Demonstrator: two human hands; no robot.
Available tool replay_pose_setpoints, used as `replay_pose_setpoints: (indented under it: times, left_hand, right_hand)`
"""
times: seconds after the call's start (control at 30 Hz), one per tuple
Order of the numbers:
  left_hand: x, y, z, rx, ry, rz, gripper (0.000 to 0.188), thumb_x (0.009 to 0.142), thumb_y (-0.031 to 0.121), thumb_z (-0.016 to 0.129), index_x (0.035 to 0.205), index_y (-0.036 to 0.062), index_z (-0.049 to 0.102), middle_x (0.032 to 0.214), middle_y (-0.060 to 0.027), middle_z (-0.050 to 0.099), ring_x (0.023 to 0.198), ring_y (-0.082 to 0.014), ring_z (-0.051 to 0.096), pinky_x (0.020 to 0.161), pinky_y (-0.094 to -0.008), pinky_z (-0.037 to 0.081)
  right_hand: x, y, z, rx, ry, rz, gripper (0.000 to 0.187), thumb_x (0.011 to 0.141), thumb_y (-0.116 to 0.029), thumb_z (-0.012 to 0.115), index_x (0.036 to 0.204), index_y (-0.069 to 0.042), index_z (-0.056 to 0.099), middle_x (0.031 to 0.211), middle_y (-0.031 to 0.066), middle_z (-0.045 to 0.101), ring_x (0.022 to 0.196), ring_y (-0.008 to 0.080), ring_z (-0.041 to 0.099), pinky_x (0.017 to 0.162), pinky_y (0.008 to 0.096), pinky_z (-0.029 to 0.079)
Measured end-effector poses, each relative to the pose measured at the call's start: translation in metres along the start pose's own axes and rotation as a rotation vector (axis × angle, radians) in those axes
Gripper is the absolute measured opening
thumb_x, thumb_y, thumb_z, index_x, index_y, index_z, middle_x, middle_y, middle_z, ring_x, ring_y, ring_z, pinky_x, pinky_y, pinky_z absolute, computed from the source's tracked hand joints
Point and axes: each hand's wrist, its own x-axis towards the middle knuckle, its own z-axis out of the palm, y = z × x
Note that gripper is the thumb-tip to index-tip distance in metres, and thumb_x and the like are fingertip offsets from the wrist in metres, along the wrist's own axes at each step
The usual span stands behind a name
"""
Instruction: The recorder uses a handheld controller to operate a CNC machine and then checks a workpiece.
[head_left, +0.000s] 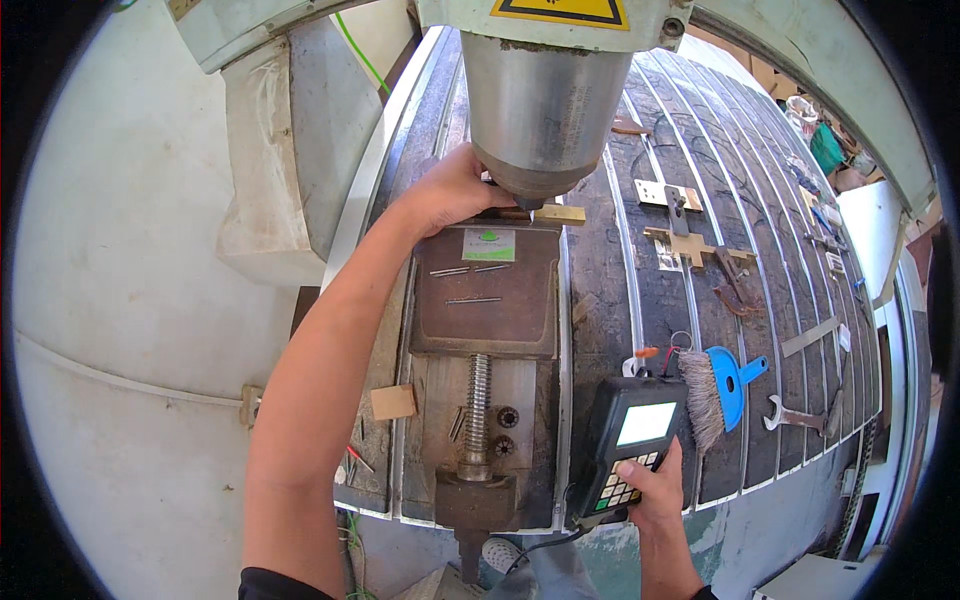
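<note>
My right hand (658,487) grips a black handheld controller (597,440) with a lit screen, my thumb on its keypad. My left hand (455,192) reaches to the far side of the machine vise (485,325), beside the silver spindle (545,110). Its fingers are bent together and partly hidden, so what they hold cannot be made out. Just past the vise's far edge, a brass strip (562,214) lies under the spindle tip, close to those fingers. Several thin metal bits (473,300) and a green-and-white card (489,245) rest on the vise's flat top.
The slotted machine bed (600,290) bears a blue dustpan (733,385), a brush (702,400), a wrench (797,416) and clamps (680,240). Two round collets (506,428) lie beside the vise screw (479,400). A wooden block (393,402) is at the left. The gantry (258,150) rises at the far left.
</note>
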Motion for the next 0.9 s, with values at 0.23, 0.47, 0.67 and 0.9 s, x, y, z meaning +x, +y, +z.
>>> replay_pose_setpoints:
  times: [0.23,0.47,0.67,0.9]
  left_hand:
    - [-0.0012,0.0022,0.0003,0.033,0.011,-0.014,0.041,0.069,0.003,0.07,0.109,-0.0013,0.058,0.106,-0.0103,0.062,0.097,-0.0185,0.058,0.086,-0.0301,0.044]
    - [-0.0007,0.0008,0.0004,0.018,-0.018,0.0,0.041,0.069,0.004,0.071,0.108,-0.0012,0.059,0.107,-0.0104,0.062,0.098,-0.0188,0.057,0.086,-0.03,0.044]
    - [0.0018,-0.0026,0.0014,-0.006,0.006,0.007,0.041,0.068,0.002,0.07,0.107,-0.0018,0.059,0.109,-0.0111,0.061,0.1,-0.0186,0.057,0.087,-0.0303,0.044]
    - [0.0018,-0.0036,0.0012,-0.041,-0.008,0.027,0.041,0.069,0.001,0.069,0.108,-0.001,0.058,0.11,-0.0114,0.061,0.101,-0.0188,0.056,0.089,-0.0308,0.042]
  right_hand:
    - [-0.0019,-0.0019,0.0002,-0.005,0.008,0.01,0.07,0.057,-0.004,0.077,0.117,-0.003,0.041,0.098,0.0093,0.057,0.086,0.0185,0.059,0.076,0.0325,0.05]
    - [-0.0001,0.0001,-0.0018,0.019,-0.007,-0.005,0.069,0.058,-0.003,0.076,0.117,-0.002,0.041,0.097,0.0093,0.057,0.086,0.0181,0.059,0.075,0.0325,0.05]
    - [-0.0006,0.0003,-0.003,0.022,0.003,0.002,0.068,0.057,-0.004,0.077,0.116,-0.002,0.042,0.096,0.009,0.057,0.085,0.0182,0.059,0.074,0.0324,0.05]
    - [-0.0015,-0.0015,0.0001,0.006,0.007,-0.002,0.068,0.057,-0.005,0.077,0.116,-0.002,0.042,0.096,0.0088,0.057,0.085,0.0182,0.059,0.074,0.0319,0.05]
